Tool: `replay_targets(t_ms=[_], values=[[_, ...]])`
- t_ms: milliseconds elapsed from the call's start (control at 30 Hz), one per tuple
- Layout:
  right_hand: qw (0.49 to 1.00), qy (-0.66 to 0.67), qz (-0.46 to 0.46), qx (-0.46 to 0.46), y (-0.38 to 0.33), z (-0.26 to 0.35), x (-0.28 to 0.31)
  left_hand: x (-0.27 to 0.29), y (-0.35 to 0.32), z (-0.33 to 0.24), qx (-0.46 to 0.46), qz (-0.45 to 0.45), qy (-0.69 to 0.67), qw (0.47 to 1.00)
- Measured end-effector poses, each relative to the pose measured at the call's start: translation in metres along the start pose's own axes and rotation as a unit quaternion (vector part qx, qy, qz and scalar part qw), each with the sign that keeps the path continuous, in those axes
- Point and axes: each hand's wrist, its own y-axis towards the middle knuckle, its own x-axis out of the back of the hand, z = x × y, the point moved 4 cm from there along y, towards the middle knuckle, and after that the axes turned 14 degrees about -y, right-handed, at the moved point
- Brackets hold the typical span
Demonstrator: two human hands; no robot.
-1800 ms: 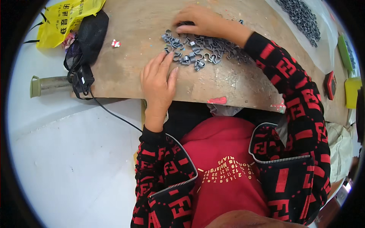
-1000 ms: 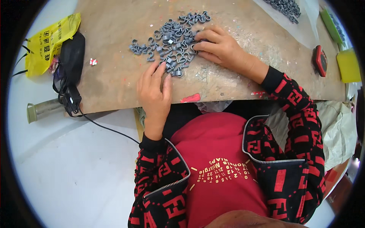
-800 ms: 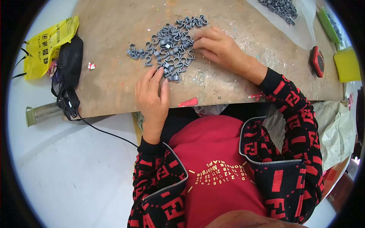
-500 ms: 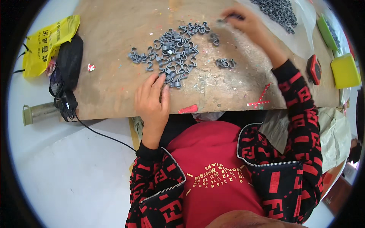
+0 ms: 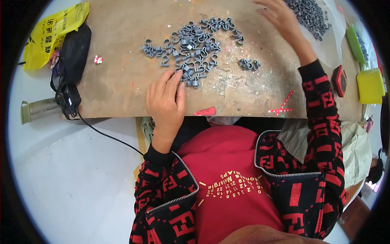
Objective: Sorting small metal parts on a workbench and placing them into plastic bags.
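Left hand [image 5: 165, 101]: flat on the brown counter [image 5: 118, 81], palm down, fingers side by side and extended, tips touching the near edge of the pile of grey clips [image 5: 191, 46]. Grip spread, nothing held.

Right hand [image 5: 280, 18]: raised over the counter's far right area, well to the right of the pile of grey clips, fingers loosely extended and apart. Grip spread, nothing visibly pinched. Nearest to the large heap of grey clips [image 5: 310, 16] lying just right of it at the counter's far edge.

Pile of grey clips: central on the counter, loosely scattered, small C-shaped pieces overlapping one another. Small separate cluster of clips [image 5: 248, 64] just right of the pile, apart from it, between the pile and the right forearm.

Left of the pile: small red-and-white scrap [image 5: 98, 59] on the counter, then black pouch [image 5: 73, 55] at the counter's left edge, with yellow bag [image 5: 53, 28] partly beneath and beyond it. Black cable [image 5: 105, 134] running from the pouch down past the counter's near edge. Metal cylinder [image 5: 38, 110] lying below the pouch, off the counter's left corner.

Near edge, right of the left hand: red smear [image 5: 205, 111]; farther right, red cross-shaped marks [image 5: 280, 106].

Far right of the pile: red-and-black device [image 5: 339, 80], yellow box [image 5: 369, 85], green tray [image 5: 355, 42].
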Motion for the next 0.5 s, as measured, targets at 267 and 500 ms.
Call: replay_targets(t_ms=[267, 500], values=[[0.964, -0.257, 0.048, -0.042, -0.015, -0.073, -0.024, -0.01, 0.007, -0.002, -0.024, -0.007, -0.028, 0.999], [0.978, -0.195, 0.073, -0.031, -0.026, 0.0, -0.015, -0.007, 0.005, 0.0, -0.015, -0.011, -0.018, 1.0]])
